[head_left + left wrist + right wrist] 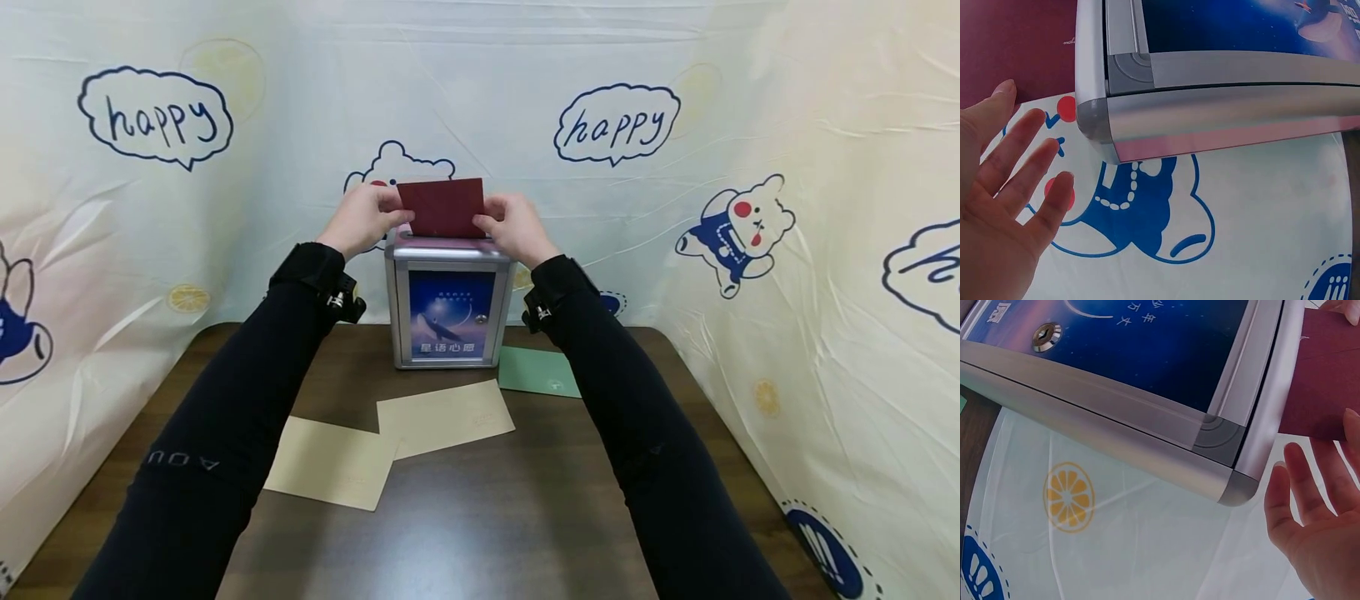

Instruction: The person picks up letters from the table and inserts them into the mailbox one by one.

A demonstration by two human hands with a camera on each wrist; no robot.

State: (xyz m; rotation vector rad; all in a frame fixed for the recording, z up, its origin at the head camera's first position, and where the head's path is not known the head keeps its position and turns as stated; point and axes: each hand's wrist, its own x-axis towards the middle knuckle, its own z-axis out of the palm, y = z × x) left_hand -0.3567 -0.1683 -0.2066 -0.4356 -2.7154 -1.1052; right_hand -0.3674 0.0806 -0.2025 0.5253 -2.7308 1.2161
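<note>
A dark red envelope (pixel 442 207) stands upright over the top of a silver-framed box (pixel 399 317), its lower edge right at the lid. My left hand (pixel 360 218) pinches its left side, thumb in front and fingers behind. The right hand (pixel 522 229) pinches the opposite side in the same way. From the left wrist, the envelope (pixel 1016 47) shows beyond the box's metal corner, with the other fingers (pixel 1054 203) spread beside it. In the right wrist view the thumb overlaps the envelope (pixel 1322 375). The box front carries a blue picture panel (pixel 450 312) with a small lock (pixel 1046 337).
Two cream envelopes (pixel 446 417) (pixel 330 462) lie on the brown table (pixel 450 533) before the box, their corners overlapping. A green envelope (pixel 536 371) lies at the box's right, partly behind my right forearm. A printed cloth (pixel 510 50) hangs around the table.
</note>
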